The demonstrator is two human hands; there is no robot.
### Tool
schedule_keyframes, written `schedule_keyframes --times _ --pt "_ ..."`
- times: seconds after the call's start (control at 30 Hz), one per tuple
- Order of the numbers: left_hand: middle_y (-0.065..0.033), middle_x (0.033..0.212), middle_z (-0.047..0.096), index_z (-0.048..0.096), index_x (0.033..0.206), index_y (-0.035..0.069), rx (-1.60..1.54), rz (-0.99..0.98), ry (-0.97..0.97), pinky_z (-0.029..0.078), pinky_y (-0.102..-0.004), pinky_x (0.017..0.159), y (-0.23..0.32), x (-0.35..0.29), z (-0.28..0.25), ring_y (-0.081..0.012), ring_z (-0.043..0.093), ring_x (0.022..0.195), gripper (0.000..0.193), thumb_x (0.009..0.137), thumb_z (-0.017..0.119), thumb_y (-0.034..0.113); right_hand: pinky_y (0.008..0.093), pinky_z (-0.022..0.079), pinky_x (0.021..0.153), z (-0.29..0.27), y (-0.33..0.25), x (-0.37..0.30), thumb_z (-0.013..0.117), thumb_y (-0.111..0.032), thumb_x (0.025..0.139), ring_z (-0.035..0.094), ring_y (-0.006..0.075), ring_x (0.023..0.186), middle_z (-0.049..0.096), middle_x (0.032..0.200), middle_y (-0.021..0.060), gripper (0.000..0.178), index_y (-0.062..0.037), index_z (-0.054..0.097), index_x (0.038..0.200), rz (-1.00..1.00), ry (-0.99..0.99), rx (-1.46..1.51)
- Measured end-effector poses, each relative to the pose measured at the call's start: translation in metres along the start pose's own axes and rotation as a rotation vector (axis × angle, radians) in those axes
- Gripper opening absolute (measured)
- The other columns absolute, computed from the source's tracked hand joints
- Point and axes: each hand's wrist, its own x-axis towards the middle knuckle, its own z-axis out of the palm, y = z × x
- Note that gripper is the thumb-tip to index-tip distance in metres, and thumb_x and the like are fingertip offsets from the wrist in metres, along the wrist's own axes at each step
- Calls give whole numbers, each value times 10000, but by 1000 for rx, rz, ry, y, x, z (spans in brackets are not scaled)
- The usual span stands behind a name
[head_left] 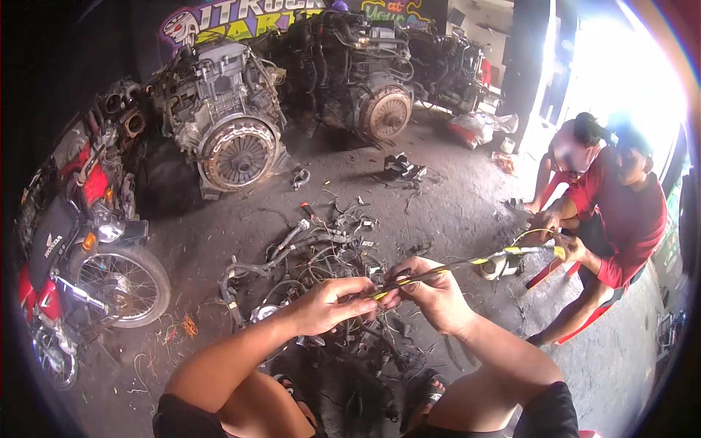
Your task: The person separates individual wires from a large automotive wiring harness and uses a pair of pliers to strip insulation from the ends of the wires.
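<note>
Engines are standing beyond the wire heap beneath a colourfully lettered sign, a red motorcycle is standing left of it, and two people are sitting right of it. Beyond the heap, rightward, a whitish sack is lying, contents unclear. Above the heap, the left hand and right hand are pinching a black-and-yellow cable.
</note>
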Motion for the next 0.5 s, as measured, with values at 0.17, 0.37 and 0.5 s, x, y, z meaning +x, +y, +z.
schedule_keyframes --times 0.17,0.37,0.5 --pt "-43 916 641 714 1057 10 -54 -94 -153 447 -293 711 27 -4 -8 -101 583 802 249 996 616 231 306 529 851 -14 -20 -4 585 -117 997 648 172 933 654 1058 103 206 31 682 1104 83 -235 -111" --pt "-146 921 697 691 1026 6 365 38 -356 503 -412 802 29 -7 -15 -318 669 895 311 937 651 302 323 515 820 3 -41 -5 666 -69 914 647 193 913 660 1005 105 149 20 710 1026 112 -460 -462" --pt "-161 882 702 649 995 19 675 -112 5 537 -423 714 26 -4 2 -358 699 829 225 922 649 232 312 526 716 21 -26 -13 741 -61 866 654 180 804 659 898 96 204 8 659 1039 -164 -161 -960"
